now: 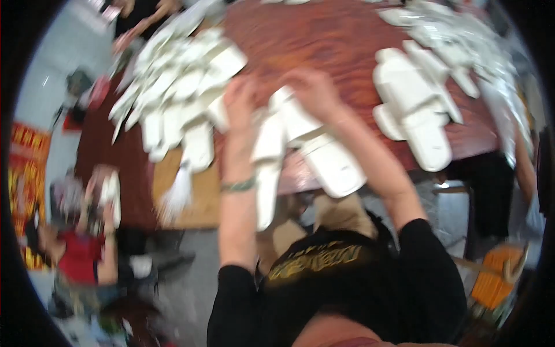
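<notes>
Two white slippers lie in front of me at the near table edge: one slipper (269,141) points toward me below my left hand, the other slipper (334,165) lies slanted under my right forearm. My left hand (239,98) is above the table between the left slipper and a heap of white slippers (185,81). Beside its wrist shows a small white piece (218,114), perhaps part of a slipper. My right hand (312,92) is bent over the far end of the right slipper. Motion smears the fingers of both hands, so any grip is unclear.
More white slippers (413,104) lie to the right, with plastic-wrapped ones (451,37) behind. A bundle of white strands (178,191) hangs over a tan board (202,199). A person in red (84,254) holds a white slipper (111,196) at left. An orange stool (494,274) stands right.
</notes>
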The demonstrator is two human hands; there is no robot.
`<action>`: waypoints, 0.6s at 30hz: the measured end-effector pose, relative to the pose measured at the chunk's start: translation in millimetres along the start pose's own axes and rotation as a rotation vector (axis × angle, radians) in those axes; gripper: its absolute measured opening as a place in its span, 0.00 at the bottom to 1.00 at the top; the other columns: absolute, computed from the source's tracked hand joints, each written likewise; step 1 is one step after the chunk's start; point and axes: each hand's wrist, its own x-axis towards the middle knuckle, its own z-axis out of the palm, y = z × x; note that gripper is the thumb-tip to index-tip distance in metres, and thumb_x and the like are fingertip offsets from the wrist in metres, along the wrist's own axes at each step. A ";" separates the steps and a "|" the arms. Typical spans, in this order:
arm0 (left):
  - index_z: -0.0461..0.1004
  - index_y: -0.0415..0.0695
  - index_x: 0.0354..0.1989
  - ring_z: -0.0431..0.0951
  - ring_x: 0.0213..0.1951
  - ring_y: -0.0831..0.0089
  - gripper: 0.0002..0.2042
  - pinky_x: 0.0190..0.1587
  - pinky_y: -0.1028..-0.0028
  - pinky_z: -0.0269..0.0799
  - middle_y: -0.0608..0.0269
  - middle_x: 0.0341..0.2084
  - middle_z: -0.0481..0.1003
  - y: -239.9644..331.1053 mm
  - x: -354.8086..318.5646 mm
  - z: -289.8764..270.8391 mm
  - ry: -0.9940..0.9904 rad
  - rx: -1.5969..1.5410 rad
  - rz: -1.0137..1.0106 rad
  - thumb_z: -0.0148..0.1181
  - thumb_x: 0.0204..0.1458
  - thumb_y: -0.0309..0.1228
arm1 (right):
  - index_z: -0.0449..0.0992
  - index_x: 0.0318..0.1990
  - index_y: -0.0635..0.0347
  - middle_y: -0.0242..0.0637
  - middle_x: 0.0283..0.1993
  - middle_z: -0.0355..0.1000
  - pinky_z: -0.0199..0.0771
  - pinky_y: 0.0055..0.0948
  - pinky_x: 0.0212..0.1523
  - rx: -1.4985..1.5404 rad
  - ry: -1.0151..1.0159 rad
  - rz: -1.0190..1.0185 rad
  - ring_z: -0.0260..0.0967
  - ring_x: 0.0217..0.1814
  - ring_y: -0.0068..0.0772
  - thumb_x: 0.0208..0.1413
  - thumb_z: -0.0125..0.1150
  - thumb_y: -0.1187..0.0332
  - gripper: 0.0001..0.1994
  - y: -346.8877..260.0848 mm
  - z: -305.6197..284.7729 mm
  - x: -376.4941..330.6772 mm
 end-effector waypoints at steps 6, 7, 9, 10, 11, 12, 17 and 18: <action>0.68 0.43 0.40 0.70 0.27 0.79 0.07 0.32 0.77 0.71 0.69 0.23 0.68 19.3 28.9 -23.3 0.189 -0.230 -0.385 0.48 0.56 0.31 | 0.74 0.36 0.58 0.41 0.39 0.70 0.68 0.41 0.44 -0.120 -0.056 0.007 0.67 0.43 0.45 0.54 0.49 0.67 0.08 19.5 18.7 -11.7; 0.67 0.43 0.41 0.68 0.25 0.82 0.08 0.29 0.78 0.71 0.70 0.24 0.67 30.2 42.9 -13.4 0.220 -0.193 -0.360 0.47 0.57 0.32 | 0.73 0.36 0.58 0.41 0.37 0.70 0.67 0.41 0.43 -0.190 -0.113 0.012 0.67 0.43 0.46 0.55 0.49 0.63 0.10 20.8 9.4 -14.9; 0.66 0.44 0.43 0.64 0.22 0.85 0.08 0.24 0.84 0.65 0.72 0.22 0.63 60.3 54.2 -20.0 0.240 -0.225 -0.288 0.47 0.58 0.32 | 0.72 0.37 0.59 0.43 0.38 0.69 0.66 0.42 0.41 -0.218 -0.380 0.025 0.66 0.43 0.47 0.52 0.53 0.53 0.17 0.6 -5.1 -19.4; 0.65 0.43 0.45 0.61 0.20 0.85 0.10 0.23 0.84 0.62 0.73 0.22 0.62 72.4 60.9 -35.4 0.218 -0.265 -0.233 0.47 0.58 0.32 | 0.72 0.37 0.59 0.43 0.38 0.69 0.66 0.42 0.41 -0.226 -0.361 0.040 0.66 0.43 0.47 0.52 0.53 0.53 0.17 1.0 -16.5 -23.5; 0.64 0.42 0.47 0.58 0.19 0.86 0.11 0.22 0.85 0.58 0.73 0.22 0.61 83.8 62.4 -60.4 0.224 -0.274 -0.186 0.47 0.58 0.32 | 0.72 0.37 0.60 0.44 0.39 0.69 0.66 0.43 0.41 -0.263 -0.378 -0.179 0.66 0.43 0.48 0.48 0.56 0.49 0.21 0.2 -21.4 -26.9; 0.64 0.42 0.47 0.54 0.18 0.86 0.11 0.20 0.84 0.54 0.74 0.21 0.59 109.9 59.5 -83.3 0.219 -0.313 -0.121 0.47 0.58 0.31 | 0.72 0.37 0.61 0.46 0.40 0.68 0.66 0.44 0.40 -0.265 -0.395 -0.413 0.66 0.43 0.49 0.44 0.58 0.45 0.26 -7.2 -17.6 -31.1; 0.68 0.40 0.37 0.54 0.19 0.82 0.12 0.21 0.81 0.48 0.72 0.17 0.59 225.0 -3.0 -59.3 0.847 -0.490 0.039 0.50 0.56 0.38 | 0.62 0.57 0.59 0.49 0.60 0.56 0.47 0.43 0.63 -0.251 -0.445 -0.172 0.48 0.65 0.49 0.42 0.67 0.55 0.35 36.0 -41.6 -52.5; 0.71 0.39 0.33 0.64 0.24 0.78 0.11 0.24 0.79 0.56 0.64 0.18 0.67 216.7 -21.7 -73.5 0.148 -0.402 0.350 0.53 0.52 0.36 | 0.63 0.56 0.60 0.49 0.59 0.57 0.48 0.41 0.64 -0.178 -0.384 -0.015 0.48 0.65 0.49 0.41 0.69 0.59 0.34 42.0 -44.5 -56.7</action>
